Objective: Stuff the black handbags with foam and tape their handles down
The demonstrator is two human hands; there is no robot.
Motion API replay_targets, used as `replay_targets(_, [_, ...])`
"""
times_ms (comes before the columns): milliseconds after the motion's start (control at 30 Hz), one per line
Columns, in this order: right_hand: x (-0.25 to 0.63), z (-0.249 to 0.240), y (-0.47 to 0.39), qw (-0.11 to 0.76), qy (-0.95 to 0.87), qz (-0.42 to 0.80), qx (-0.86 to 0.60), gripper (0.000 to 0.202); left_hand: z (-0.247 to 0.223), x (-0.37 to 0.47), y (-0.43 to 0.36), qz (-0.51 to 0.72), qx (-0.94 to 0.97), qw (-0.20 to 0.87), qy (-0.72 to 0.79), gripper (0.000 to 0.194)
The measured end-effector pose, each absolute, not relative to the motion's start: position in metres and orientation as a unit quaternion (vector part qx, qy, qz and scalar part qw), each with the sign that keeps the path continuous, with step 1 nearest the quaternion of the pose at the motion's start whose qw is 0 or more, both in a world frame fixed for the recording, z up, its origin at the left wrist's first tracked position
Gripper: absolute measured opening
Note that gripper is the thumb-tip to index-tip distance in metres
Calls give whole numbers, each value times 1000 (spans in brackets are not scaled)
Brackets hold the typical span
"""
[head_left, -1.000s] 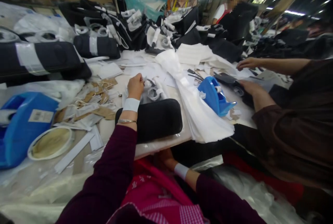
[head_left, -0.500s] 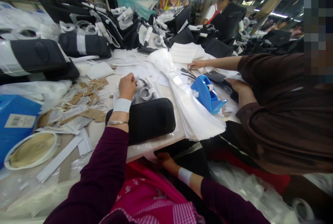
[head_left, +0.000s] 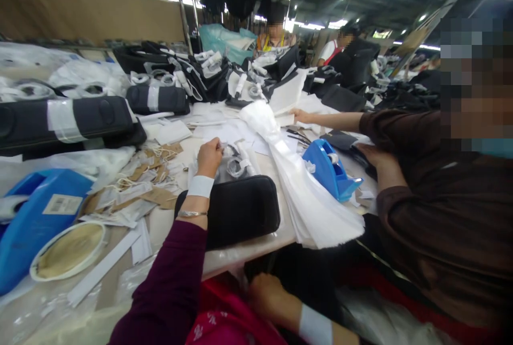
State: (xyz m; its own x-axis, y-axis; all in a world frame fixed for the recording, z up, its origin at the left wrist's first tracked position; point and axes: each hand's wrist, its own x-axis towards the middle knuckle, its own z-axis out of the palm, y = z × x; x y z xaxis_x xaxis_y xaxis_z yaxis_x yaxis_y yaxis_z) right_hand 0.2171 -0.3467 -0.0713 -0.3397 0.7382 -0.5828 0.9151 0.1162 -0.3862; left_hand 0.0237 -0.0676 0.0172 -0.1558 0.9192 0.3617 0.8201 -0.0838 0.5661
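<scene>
My left hand (head_left: 210,156) is closed, with its wrist over a flat black bag (head_left: 244,210) at the table's front edge. Its fingertips are pinched together behind the bag, beside a clear-wrapped coil (head_left: 238,166); what they hold is hidden. Below the table edge, by the pink apron (head_left: 224,310), my right hand (head_left: 270,294) is curled closed and slightly blurred. Anything in its fingers is out of sight. White bands circle both wrists. To the right of the bag lies a long stack of white sheets (head_left: 308,200), draped toward the edge.
Blue tape dispensers stand at right (head_left: 331,168) and left (head_left: 40,216). Near the left one are a round tub (head_left: 68,251) and loose tags (head_left: 150,174). Wrapped black bags (head_left: 68,120) are stacked left. A co-worker's arm (head_left: 340,120) reaches in from the right.
The view has tilted up, so the table sits lower in the picture. My right hand has drawn slightly closer to my body. The co-worker's far hand now has a white sheet raised.
</scene>
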Motion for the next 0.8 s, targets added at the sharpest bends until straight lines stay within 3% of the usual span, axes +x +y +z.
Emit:
replay_targets(33, [214,-47,-343,84,756,-375,530,16,16,23,-67,362,647,74,668,7])
replay_targets(100, [203,4,-324,-118,783,-419,445,21,15,21,-67,379,646,81,657,9])
replay_targets(167, [182,50,-286,-300,781,-359,414,23,16,20,-68,394,644,89,650,10])
replay_targets(233, [156,81,-235,-405,759,-272,431,27,17,18,-70,404,644,95,642,11])
replay_targets(333, [122,99,-153,-425,703,-202,533,37,19,15,-73,424,643,93,631,14])
replay_targets(433, [108,91,-90,-354,675,-195,618,49,18,13,-72,447,637,77,623,14])
replay_targets(600, [115,63,-55,-291,705,-217,610,10,21,14,-71,479,613,54,626,13])
replay_targets(800, [114,40,-57,-302,720,-197,593,20,42,18,-91,496,577,0,649,23])
